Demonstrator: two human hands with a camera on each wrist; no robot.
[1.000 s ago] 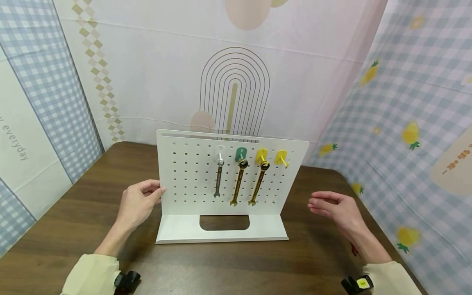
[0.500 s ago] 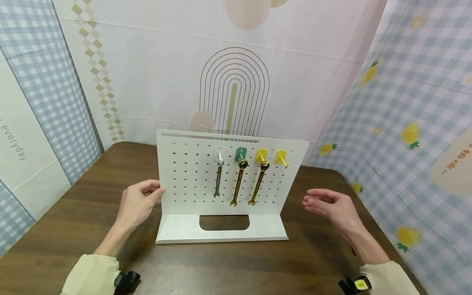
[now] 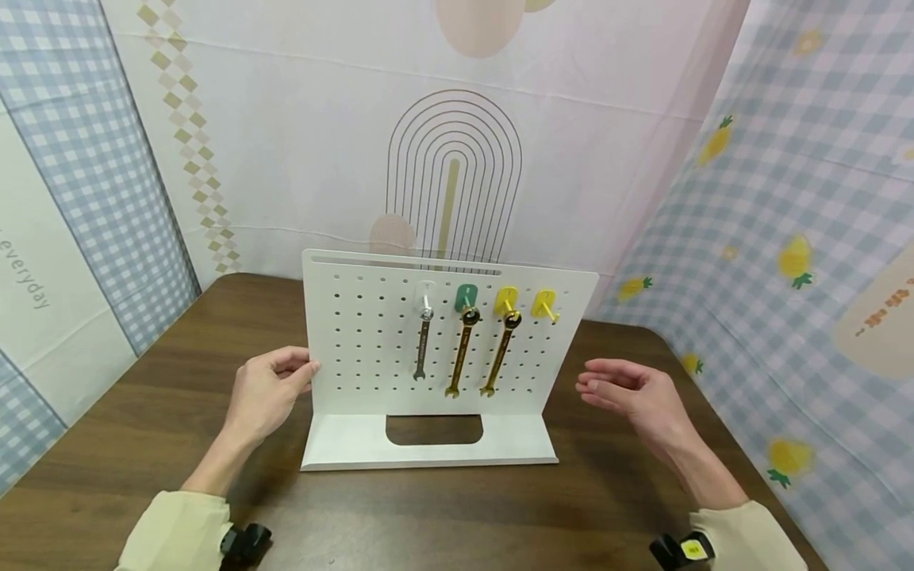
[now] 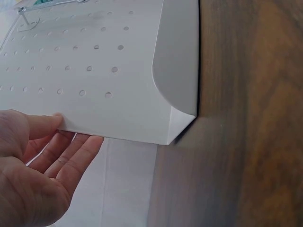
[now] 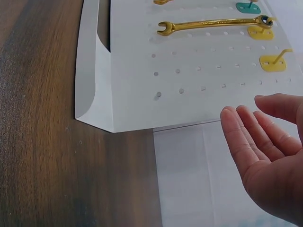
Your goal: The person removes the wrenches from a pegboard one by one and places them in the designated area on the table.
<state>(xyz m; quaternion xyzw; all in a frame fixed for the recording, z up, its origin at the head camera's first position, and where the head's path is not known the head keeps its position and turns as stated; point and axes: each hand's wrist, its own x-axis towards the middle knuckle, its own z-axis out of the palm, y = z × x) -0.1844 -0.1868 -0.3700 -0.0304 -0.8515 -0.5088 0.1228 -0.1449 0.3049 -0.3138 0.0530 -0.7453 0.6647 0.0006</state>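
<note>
A white pegboard stand [image 3: 366,400] stands upright on the table. My left hand [image 3: 267,388] pinches its left edge, thumb on the front face and fingers behind, as the left wrist view shows. Three wrenches hang by their ring ends: a silver combination wrench [image 3: 423,349] on a whitish hook [image 3: 425,293], a gold one [image 3: 462,357] on a green hook [image 3: 467,296], and another gold one [image 5: 213,24] on a yellow hook [image 5: 260,33]. The outermost yellow hook [image 5: 273,63] bears nothing. My right hand [image 3: 646,400], fingers extended and holding nothing, is just off the board's right edge.
The brown wooden table [image 3: 428,515] runs all around the stand. A patterned white cloth [image 3: 307,143] hangs behind it, with a checked cloth [image 3: 821,198] close on the right. The stand's base has a cut-out through which the tabletop shows.
My right hand has moved left and slightly up, closer to the board's right edge. The left hand, the pegboard and the wrenches have stayed in place.
</note>
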